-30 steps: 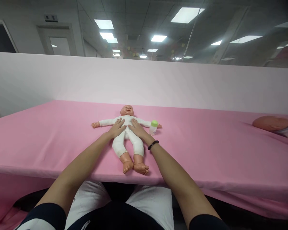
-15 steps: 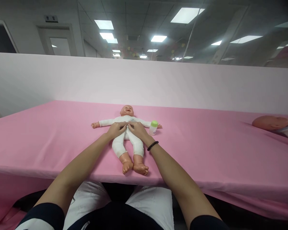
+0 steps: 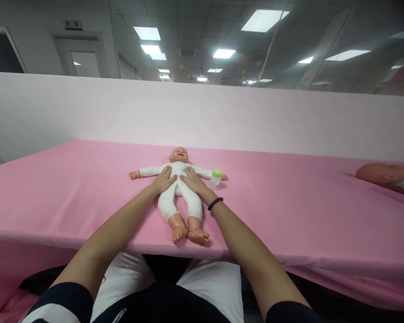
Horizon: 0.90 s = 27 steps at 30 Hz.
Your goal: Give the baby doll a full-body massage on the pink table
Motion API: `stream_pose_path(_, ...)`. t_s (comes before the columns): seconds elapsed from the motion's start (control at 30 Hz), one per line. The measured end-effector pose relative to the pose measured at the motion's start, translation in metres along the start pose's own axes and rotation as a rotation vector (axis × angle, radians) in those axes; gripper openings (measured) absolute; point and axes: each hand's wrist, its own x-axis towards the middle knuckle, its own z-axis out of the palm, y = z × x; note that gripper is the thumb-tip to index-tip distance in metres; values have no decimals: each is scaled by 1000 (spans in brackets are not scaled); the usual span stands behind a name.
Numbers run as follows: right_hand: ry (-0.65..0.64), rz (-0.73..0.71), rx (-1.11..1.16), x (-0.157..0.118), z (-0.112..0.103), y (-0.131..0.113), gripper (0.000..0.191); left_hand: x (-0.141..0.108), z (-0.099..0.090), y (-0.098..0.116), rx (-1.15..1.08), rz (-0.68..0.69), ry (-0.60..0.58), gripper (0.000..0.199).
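A baby doll [image 3: 179,190] in a white suit lies on its back on the pink cloth, arms spread and feet towards me. My left hand [image 3: 164,180] rests on the left side of its belly, fingers spread and pointing up towards its chest. On the other side of the belly lies my right hand [image 3: 192,180], its fingers apart too. The middle of the doll's torso shows between them. Beside my right hand, at the doll's arm, stands a small bottle [image 3: 216,179] with a green cap. Neither hand grips anything.
The pink-covered table [image 3: 289,206] ends just beyond the doll's feet, close to my lap. A second doll [image 3: 381,173] lies at the far right. Behind the table runs a white low wall [image 3: 202,114] with glass above it.
My hands have moved apart from the middle of the doll's belly to its two sides, and their fingers have spread. The doll and the bottle have stayed in place.
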Motion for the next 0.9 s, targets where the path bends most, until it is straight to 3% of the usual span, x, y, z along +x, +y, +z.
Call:
stream_pose_path(0.2, 268, 26, -235, -7, -3, -8, 43, -15, -13, 22, 238, 30, 150, 40)
stream_pose_path(0.33, 328, -107, -233, -7, -3, -10, 36, -14, -11, 21, 250, 176, 223, 33)
stream_pose_path(0.47, 259, -322, -20, -2, 0, -5, 31, -6, -4, 8, 39, 391, 152, 35)
stream_pose_path(0.57, 142, -367, 93, 2, 2, 1, 44, 1, 0, -1, -60, 423, 37, 50)
stream_pose_path(0.73, -57, -235, 84, 8, 3, 8, 64, 6, 3, -8, -53, 289, -80, 66)
stream_pose_path(0.9, -86, -73, 34, 8, 3, 6, 76, 6, 5, -9, -23, 163, -72, 71)
